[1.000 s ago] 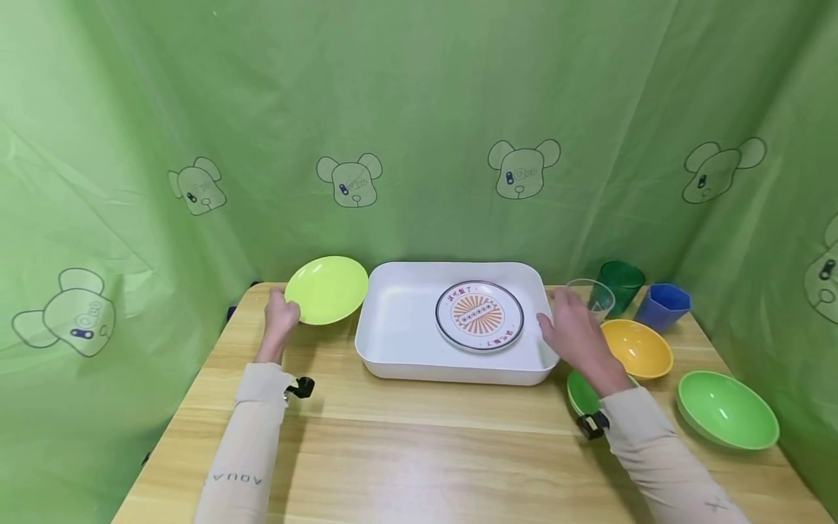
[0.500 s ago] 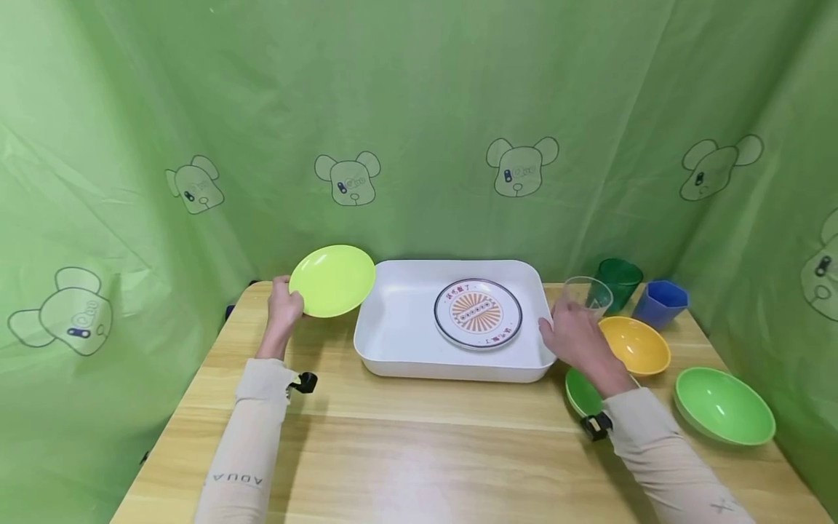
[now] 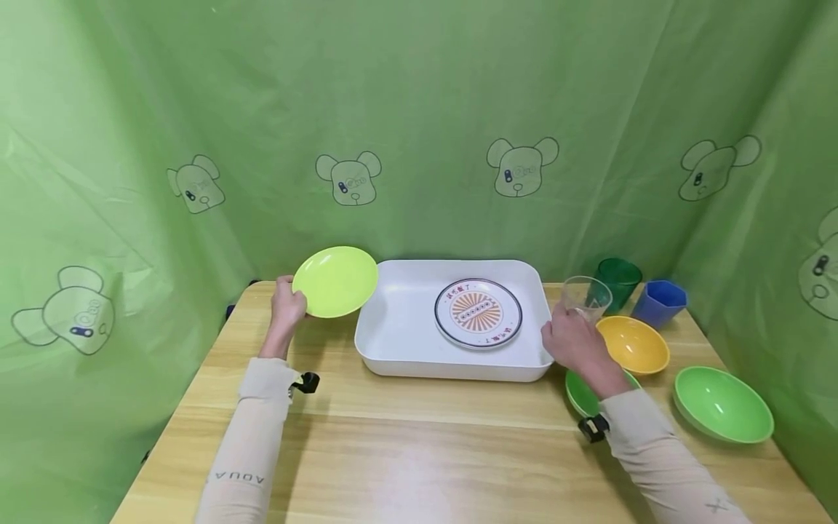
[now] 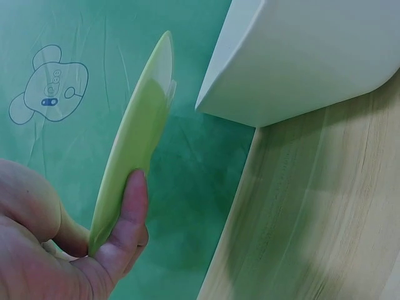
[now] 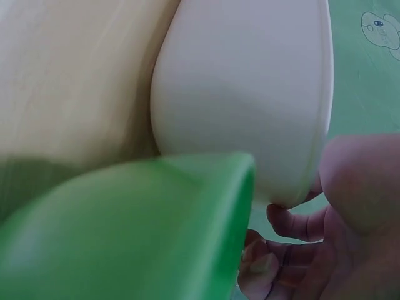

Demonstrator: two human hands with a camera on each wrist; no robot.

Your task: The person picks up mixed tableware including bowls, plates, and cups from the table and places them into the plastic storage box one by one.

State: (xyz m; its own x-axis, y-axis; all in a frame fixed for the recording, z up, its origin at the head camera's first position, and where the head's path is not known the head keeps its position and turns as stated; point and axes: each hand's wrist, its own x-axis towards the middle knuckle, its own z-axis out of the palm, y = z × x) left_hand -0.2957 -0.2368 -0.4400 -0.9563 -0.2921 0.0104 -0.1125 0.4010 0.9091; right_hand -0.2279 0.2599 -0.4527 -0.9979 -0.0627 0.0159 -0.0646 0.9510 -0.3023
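My left hand (image 3: 286, 309) pinches the rim of a yellow-green plate (image 3: 335, 282), thumb on one face and fingers on the other. The plate is raised and tilted beside the left end of a white tray (image 3: 393, 370). In the left wrist view the plate (image 4: 128, 150) appears nearly edge-on. At the tray's right end, my right hand (image 3: 576, 342) has its fingers curled at the lower part of a clear cup (image 3: 585, 291), whose base is hidden. The right wrist view shows bent fingers (image 5: 290, 225) near the tray's wall (image 5: 244, 81), behind a green bowl.
A round patterned plate (image 3: 478, 314) lies in the tray's right half. To the right stand a dark green cup (image 3: 622, 276), a blue cup (image 3: 660, 302), an orange bowl (image 3: 635, 346) and a green bowl (image 3: 723, 404). Another green bowl (image 3: 581, 393) sits under my right forearm.
My left hand has raised the yellow-green plate slightly and shifted it right, towards the tray. The fingers of my right hand have curled in more at the clear cup, which has hardly moved.
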